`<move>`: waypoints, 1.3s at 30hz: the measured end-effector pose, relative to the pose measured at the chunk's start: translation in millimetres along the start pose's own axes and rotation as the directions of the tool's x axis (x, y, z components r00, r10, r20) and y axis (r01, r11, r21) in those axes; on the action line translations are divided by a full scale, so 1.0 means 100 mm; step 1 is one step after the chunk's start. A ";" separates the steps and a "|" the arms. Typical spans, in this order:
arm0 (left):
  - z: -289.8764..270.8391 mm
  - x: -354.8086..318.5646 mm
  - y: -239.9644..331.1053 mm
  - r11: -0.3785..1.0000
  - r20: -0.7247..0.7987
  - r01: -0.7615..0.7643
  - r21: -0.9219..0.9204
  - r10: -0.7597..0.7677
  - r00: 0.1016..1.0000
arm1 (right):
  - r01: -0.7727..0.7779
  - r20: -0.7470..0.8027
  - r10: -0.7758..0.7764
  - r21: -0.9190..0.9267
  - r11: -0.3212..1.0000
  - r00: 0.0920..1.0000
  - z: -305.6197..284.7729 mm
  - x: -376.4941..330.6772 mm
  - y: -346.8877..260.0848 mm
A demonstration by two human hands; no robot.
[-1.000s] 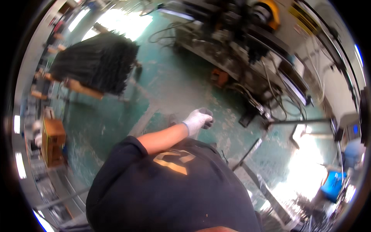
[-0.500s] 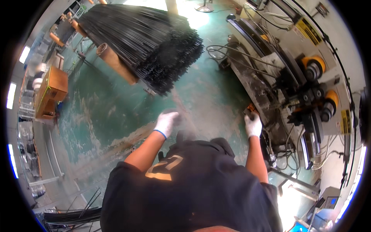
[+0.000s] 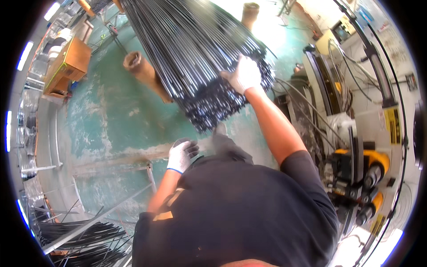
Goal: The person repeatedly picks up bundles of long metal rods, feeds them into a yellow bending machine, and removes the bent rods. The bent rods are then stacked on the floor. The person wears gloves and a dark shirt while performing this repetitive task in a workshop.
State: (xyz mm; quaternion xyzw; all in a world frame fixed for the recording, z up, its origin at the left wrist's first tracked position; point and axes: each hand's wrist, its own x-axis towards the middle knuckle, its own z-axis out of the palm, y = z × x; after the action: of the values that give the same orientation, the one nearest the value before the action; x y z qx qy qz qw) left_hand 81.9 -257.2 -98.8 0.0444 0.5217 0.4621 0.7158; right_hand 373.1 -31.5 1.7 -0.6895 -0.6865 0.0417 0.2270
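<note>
A large bundle of long, thin black rods (image 3: 187, 49) lies ahead of me, its cut ends fanned toward my body. My right hand (image 3: 245, 74), in a white glove, reaches out over the right side of the bundle near those ends. Its thumb is spread away from the fingers, and no rod shows lifted in it; whether it presses on the rods is hard to see. Nearer my body, my left hand (image 3: 182, 154) hangs apart from the rods. It wears a white glove with greyish fingertips, the fingers loosely bent and nothing visible in them.
Brown cylindrical posts (image 3: 144, 73) flank the bundle. On the right stands a machine with orange-and-black parts (image 3: 376, 162), cables and hoses. A wooden cabinet (image 3: 73, 60) stands far left. More black rods (image 3: 84, 240) lie at lower left beside a metal bar (image 3: 98, 218).
I have turned and stepped closer to the bundle. My right hand has left the machine's edge and stretched forward over the rods. My left hand has dropped back nearer my body.
</note>
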 end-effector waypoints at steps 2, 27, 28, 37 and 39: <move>0.15 0.13 0.28 0.999 -0.051 -0.049 -0.021 0.048 0.998 | -0.026 0.101 0.046 -0.188 0.982 0.994 0.20 0.64 -0.08; 1.34 0.97 1.76 0.967 0.105 -0.254 -0.024 0.255 0.961 | -0.077 0.661 0.063 -0.007 0.997 0.748 0.50 1.95 -0.49; 1.36 0.93 1.81 0.967 0.124 -0.255 -0.017 0.255 0.959 | -0.118 0.670 0.042 0.068 0.991 0.742 0.53 1.97 -0.42; 0.99 0.92 1.92 0.975 0.106 -0.212 0.067 0.205 0.973 | -0.381 0.637 0.006 0.454 0.805 0.771 0.63 1.86 -0.07; 0.97 0.97 1.94 0.976 0.129 -0.198 0.092 0.185 0.974 | -0.315 0.610 0.152 0.169 0.934 0.777 0.41 1.84 -0.42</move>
State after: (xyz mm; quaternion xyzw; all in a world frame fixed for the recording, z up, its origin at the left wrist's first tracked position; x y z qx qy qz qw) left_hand 41.6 -37.8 -17.9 0.1594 0.4945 0.4977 0.6945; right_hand 328.7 154.9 27.7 -0.6867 -0.6191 0.3713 0.0855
